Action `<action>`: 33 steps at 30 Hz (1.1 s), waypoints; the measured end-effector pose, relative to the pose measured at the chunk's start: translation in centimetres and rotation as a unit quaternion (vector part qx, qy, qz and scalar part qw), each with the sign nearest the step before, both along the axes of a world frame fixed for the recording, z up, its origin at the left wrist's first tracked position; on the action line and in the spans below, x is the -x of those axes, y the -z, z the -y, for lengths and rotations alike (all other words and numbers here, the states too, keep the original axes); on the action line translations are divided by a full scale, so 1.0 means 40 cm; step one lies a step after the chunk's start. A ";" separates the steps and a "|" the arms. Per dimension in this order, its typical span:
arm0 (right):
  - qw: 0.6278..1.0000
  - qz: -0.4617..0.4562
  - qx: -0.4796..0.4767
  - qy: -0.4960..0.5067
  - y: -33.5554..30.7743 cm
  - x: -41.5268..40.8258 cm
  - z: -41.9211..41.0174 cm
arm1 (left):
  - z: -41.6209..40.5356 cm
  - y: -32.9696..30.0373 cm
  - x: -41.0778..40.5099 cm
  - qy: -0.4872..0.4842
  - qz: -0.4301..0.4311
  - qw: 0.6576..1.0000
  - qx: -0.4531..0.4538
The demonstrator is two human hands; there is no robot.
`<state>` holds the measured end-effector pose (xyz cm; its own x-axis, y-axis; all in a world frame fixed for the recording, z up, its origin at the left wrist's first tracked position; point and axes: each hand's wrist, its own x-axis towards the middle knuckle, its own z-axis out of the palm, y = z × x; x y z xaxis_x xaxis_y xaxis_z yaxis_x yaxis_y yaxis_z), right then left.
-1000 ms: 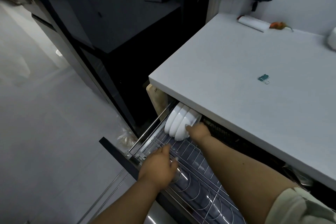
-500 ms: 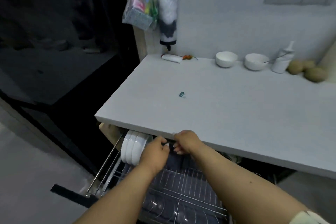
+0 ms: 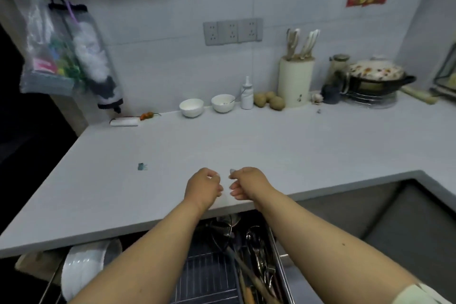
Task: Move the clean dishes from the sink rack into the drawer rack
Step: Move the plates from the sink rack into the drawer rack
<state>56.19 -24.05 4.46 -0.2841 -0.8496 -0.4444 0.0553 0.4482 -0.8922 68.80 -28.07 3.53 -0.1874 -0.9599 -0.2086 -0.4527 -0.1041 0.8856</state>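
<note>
Your hands (image 3: 228,186) are hovering over the table (image 3: 246,150) front edge, with bare surface stretching ahead of you. Bowls (image 3: 191,107), potatoes (image 3: 269,100) and a knife block (image 3: 295,81) are crowding the back wall. Below, stacked plates (image 3: 82,269) and utensils (image 3: 259,261) are flanking open drawer rack (image 3: 207,276) wire.

Grey countertop (image 3: 246,150) with two white bowls (image 3: 191,107), potatoes (image 3: 269,100), knife block (image 3: 295,81) along the wall.

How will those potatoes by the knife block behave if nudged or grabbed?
The potatoes look rounded and lumpy, so a nudge would probably make them wobble or roll unevenly rather than slide. They sit bunched against the knife block and a white bottle, which likely limits rolling. Probably firm and dense, with matte skin that is not slippery.
</note>
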 end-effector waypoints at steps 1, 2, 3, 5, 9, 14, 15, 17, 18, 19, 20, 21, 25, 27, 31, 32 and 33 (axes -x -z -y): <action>1.000 0.001 0.002 0.014 -0.004 0.043 -0.017 | -0.010 -0.008 0.046 0.015 -0.002 1.000 0.003; 1.000 0.003 0.002 0.029 -0.008 0.086 -0.035 | -0.020 -0.015 0.092 0.028 -0.003 1.000 0.005; 0.999 0.005 0.001 0.043 -0.012 0.130 -0.054 | -0.033 -0.023 0.140 0.042 -0.004 0.999 0.007; 0.998 0.004 0.002 0.067 -0.012 0.222 -0.095 | -0.062 -0.033 0.240 0.067 -0.006 0.998 0.012; 0.994 -0.014 -0.002 0.111 -0.010 0.416 -0.198 | -0.150 -0.038 0.449 0.110 -0.003 0.994 0.012; 0.985 -0.041 -0.005 0.170 -0.007 0.670 -0.358 | -0.282 -0.033 0.711 0.189 0.009 0.982 0.007; 0.982 -0.048 -0.009 0.181 -0.006 0.719 -0.389 | -0.308 -0.032 0.763 0.203 0.009 0.979 0.007; 0.977 -0.065 -0.015 0.204 -0.004 0.817 -0.454 | -0.362 -0.031 0.866 0.232 0.010 0.973 0.004; 0.973 -0.075 -0.017 0.217 -0.004 0.866 -0.488 | -0.389 -0.030 0.917 0.247 0.006 0.969 0.001; 0.968 -0.085 -0.023 0.233 -0.001 0.917 -0.525 | -0.415 -0.027 0.968 0.260 0.002 0.966 -0.003; 0.962 -0.098 -0.034 0.252 0.001 0.969 -0.563 | -0.442 -0.025 1.018 0.272 0.001 0.962 -0.007; 0.954 -0.113 -0.049 0.272 0.007 1.023 -0.602 | -0.467 -0.022 1.067 0.285 0.004 0.959 -0.011; 0.914 -0.163 -0.113 0.353 0.045 1.220 -0.775 | -0.577 -0.014 1.236 0.340 0.018 0.939 -0.041; 0.884 -0.201 -0.161 0.390 0.068 1.295 -0.862 | -0.629 -0.010 1.307 0.366 0.038 0.928 -0.058; 0.836 -0.211 -0.248 0.442 0.111 1.394 -1.003 | -0.715 0.009 1.426 0.397 0.085 0.909 -0.096; 0.824 -0.208 -0.267 0.453 0.121 1.409 -1.029 | -0.731 0.019 1.452 0.404 0.097 0.904 -0.106; 0.814 -0.201 -0.285 0.464 0.130 1.421 -1.052 | -0.745 0.030 1.475 0.409 0.111 0.898 -0.115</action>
